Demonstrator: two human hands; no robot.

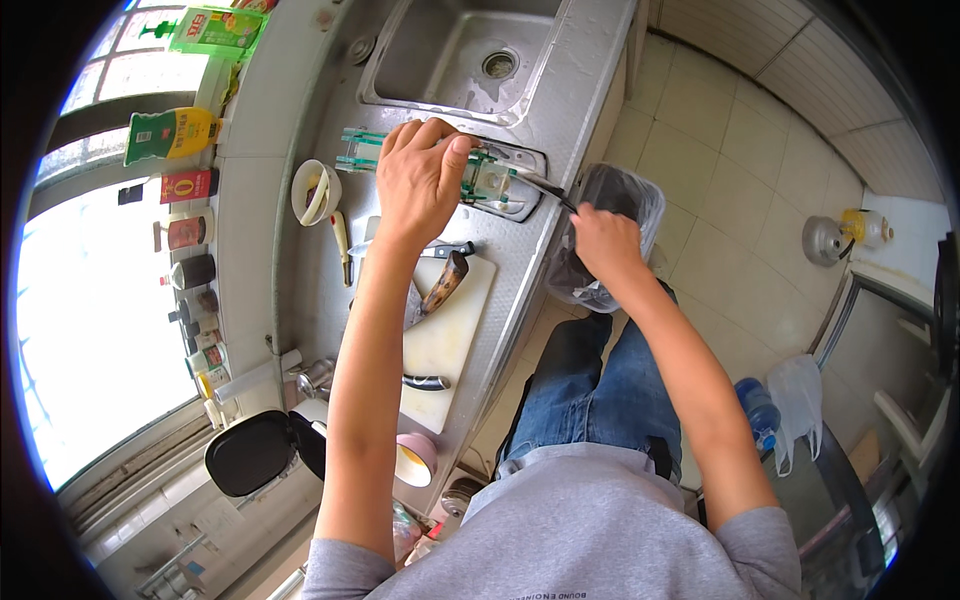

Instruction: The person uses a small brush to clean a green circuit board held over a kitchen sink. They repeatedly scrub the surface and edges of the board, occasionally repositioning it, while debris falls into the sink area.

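Note:
My left hand [421, 176] grips a green-and-clear plastic fixture [487, 180], which looks like a knife sharpener, from above. It rests on a dark-edged plate [531, 161] beside the sink. A knife [555, 193] with a black handle is in my right hand [609, 241]; its blade reaches into the fixture's near end. Close to my left forearm lies a white cutting board [450, 337]. On it are a cleaver with a mottled brown handle [445, 283] and a black-handled utensil [426, 382], partly hidden by the arm. Another black-handled knife [450, 250] lies at the board's far edge.
A steel sink [442, 60] is beyond the fixture. Left of my hand are a white bowl [306, 196] and a peeler-like tool with a yellow handle [341, 244]. A lined bin [652, 199] stands under my right hand. Bottles [191, 271] line the windowsill; a pink bowl [421, 448] sits nearer me.

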